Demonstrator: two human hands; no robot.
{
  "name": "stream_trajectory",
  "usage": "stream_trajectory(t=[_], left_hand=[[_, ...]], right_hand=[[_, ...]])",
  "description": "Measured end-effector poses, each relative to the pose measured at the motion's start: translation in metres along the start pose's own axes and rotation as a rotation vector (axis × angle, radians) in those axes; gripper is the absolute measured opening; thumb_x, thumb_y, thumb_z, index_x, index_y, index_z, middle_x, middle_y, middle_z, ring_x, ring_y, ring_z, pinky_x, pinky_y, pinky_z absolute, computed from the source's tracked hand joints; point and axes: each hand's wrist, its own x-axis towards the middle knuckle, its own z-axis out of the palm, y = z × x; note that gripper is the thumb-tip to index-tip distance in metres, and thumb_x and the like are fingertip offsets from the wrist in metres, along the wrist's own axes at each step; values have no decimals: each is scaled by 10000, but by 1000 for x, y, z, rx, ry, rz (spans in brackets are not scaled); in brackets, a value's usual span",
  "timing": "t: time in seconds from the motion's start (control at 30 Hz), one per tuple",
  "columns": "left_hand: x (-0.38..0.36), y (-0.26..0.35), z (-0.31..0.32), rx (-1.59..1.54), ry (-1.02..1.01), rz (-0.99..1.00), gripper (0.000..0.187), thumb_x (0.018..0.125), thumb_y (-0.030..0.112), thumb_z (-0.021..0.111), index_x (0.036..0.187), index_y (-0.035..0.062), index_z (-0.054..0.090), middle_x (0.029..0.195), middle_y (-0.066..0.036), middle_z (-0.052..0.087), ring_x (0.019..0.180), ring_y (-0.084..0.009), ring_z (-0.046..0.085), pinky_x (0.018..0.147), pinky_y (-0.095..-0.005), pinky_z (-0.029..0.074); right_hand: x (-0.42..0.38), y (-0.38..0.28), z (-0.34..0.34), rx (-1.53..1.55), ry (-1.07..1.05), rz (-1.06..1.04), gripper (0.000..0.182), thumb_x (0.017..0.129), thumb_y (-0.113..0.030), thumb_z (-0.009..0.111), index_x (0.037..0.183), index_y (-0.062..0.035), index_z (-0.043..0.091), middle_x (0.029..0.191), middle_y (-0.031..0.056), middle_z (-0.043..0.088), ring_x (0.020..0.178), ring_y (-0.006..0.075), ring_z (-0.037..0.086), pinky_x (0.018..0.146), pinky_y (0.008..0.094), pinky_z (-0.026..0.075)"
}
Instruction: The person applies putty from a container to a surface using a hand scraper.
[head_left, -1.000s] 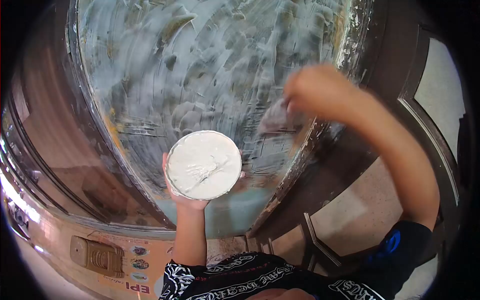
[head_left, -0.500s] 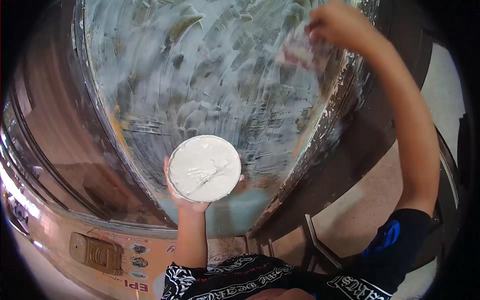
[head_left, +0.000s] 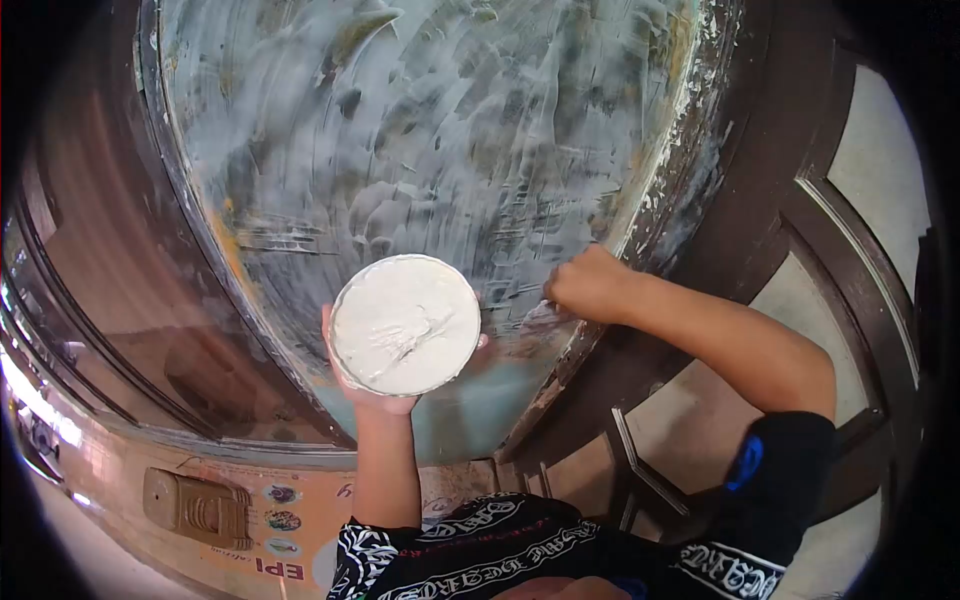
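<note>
A round tub of white paste (head_left: 405, 325) rests in my left hand (head_left: 372, 395), whose fingers wrap round it from below and both sides. The paste has a rough streak across its surface. My right hand (head_left: 592, 285) is closed near the lower right part of the smeared panel (head_left: 450, 150), to the right of the tub. It pinches a thin, pale, see-through piece, blurred against the panel; what it is I cannot make out. White and grey streaks cover the greenish panel.
Flaking paint runs along the panel's right edge (head_left: 650, 190). Brown framework with pale panes (head_left: 885, 150) stands at the right. At the lower left, a brown moulded object (head_left: 197, 508) lies by an orange printed sign (head_left: 290, 545).
My right hand has come down from the upper right of the panel to its lower right, close to the tub. The tub in my left hand has shifted slightly up.
</note>
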Motion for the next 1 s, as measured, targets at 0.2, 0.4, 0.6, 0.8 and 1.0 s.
stream_trajectory(t=[0.2,0.4,0.6,0.8,1.0], left_hand=[[-6,3,-8,-89,174,70,783,982,650,385,1489,57,456,1565,-229,392,1391,-494,393,1134,-676,305],[-9,4,-7,-2,196,114,777,989,646,374,1498,63,444,1566,-226,391,1389,-479,406,1143,-654,313],[-11,7,0,228,228,89,778,994,645,366,1505,63,434,1573,-227,377,1394,-480,399,1138,-651,325],[-19,-4,-1,58,173,93,797,981,666,370,1492,61,454,1576,-227,374,1388,-504,393,1122,-689,318],[-22,-5,-7,23,165,66,805,976,669,378,1498,60,442,1572,-234,375,1393,-502,388,1127,-696,303]], right_hand=[[3,68,-86,-141,223,284,150,834,-216,680,943,-208,782,929,67,754,901,280,733,727,445,575],[-67,107,-253,-184,696,528,164,824,-171,761,967,-90,772,863,104,740,804,263,717,718,391,550],[-75,62,-217,-122,657,428,138,857,-204,702,924,-88,735,874,91,718,860,299,700,760,416,539],[0,-9,5,-106,53,35,138,771,-202,673,824,-97,745,894,105,758,817,306,753,656,461,579],[-19,83,-146,-184,269,463,177,854,-260,696,996,-188,775,973,83,747,943,292,716,761,444,563]])
